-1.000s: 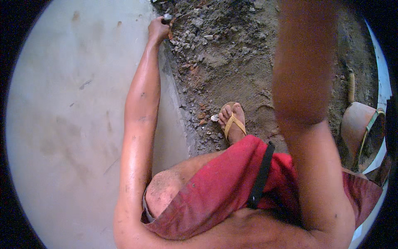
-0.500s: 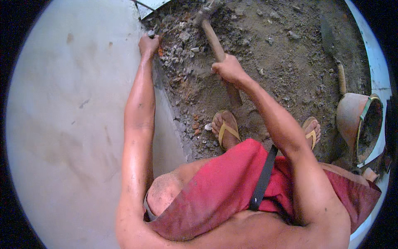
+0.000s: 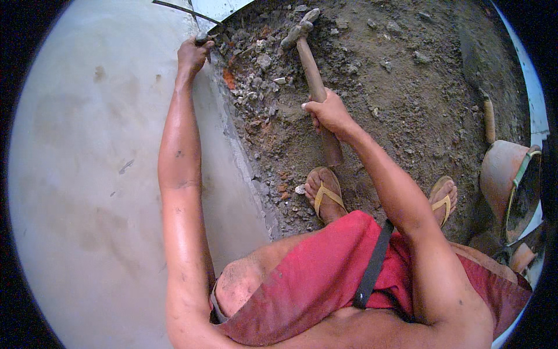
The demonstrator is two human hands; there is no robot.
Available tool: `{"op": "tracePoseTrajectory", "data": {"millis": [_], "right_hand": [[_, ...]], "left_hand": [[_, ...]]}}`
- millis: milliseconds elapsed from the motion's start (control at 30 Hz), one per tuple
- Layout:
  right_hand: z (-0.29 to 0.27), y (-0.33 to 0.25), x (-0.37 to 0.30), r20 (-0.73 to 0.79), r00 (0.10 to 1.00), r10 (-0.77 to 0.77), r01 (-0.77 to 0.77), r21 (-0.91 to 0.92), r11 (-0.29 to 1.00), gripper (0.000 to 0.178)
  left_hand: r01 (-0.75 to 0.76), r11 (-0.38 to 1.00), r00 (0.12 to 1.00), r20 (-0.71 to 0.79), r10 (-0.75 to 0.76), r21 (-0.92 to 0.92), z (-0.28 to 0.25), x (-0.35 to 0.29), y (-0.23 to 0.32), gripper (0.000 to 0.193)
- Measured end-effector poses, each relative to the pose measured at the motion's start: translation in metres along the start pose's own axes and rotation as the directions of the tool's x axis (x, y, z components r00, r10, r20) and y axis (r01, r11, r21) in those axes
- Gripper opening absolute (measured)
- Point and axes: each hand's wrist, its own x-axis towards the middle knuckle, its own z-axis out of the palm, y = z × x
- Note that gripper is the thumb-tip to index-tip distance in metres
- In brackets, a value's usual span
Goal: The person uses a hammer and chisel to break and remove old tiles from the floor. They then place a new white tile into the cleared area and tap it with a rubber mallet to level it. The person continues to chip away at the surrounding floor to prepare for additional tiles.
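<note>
My left hand [image 3: 193,56] is closed around a metal chisel [image 3: 201,38] at the far edge of the smooth grey slab [image 3: 87,186]. Only the chisel's rounded top and a bit below the fist show; its tip is hidden. To the right, my right hand [image 3: 332,114] grips the wooden handle of a hammer [image 3: 311,70] above the rubble. The hammer's metal head points away from me, apart from the chisel. Broken bits of concrete and a reddish brick piece [image 3: 229,78] lie beside the slab's rough edge.
Loose soil and stones [image 3: 401,87] cover the ground right of the slab. At the right lie a trowel [image 3: 489,119] and a bucket [image 3: 497,174] tipped on its side. My sandalled feet [image 3: 328,195] stand on the soil. A dark thin strip [image 3: 186,10] crosses the far slab corner.
The whole view has shifted slightly. My left hand with the chisel has moved a little left and farther away along the slab's edge. The hammer stays raised over the rubble, its head turned slightly.
</note>
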Motion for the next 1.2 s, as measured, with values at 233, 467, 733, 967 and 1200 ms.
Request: {"op": "tracePoseTrajectory", "data": {"millis": [233,467,733,967,1200], "right_hand": [[0.014,-0.021,0.001,-0.009,0.991,-0.135,0.135,-0.01,0.991,0.025],[0.004,-0.194,-0.046,0.041,0.814,-0.579,0.557,0.223,0.8,0.021],[0.035,-0.216,-0.02,-0.283,0.504,-0.816,0.854,0.021,0.52,0.019],[0.088,-0.069,0.037,0.034,0.976,-0.217,0.219,-0.078,0.973,0.02],[0.039,-0.181,0.0,0.253,0.289,-0.923,0.772,-0.632,0.068,0.015]], "left_hand": [[-0.013,1.0,0.997,0.074,0.014,-0.007,0.0,-0.002,0.013,0.025],[-0.152,0.986,0.984,0.079,0.156,-0.063,0.008,-0.001,-0.014,0.026],[-0.23,0.972,0.969,0.08,0.233,-0.035,0.014,-0.005,-0.005,0.027],[-0.106,0.994,0.987,0.122,0.104,0.014,0.023,-0.005,0.003,0.029],[-0.04,0.994,0.997,0.07,0.033,0.105,0.009,-0.018,0.006,0.032]]}}
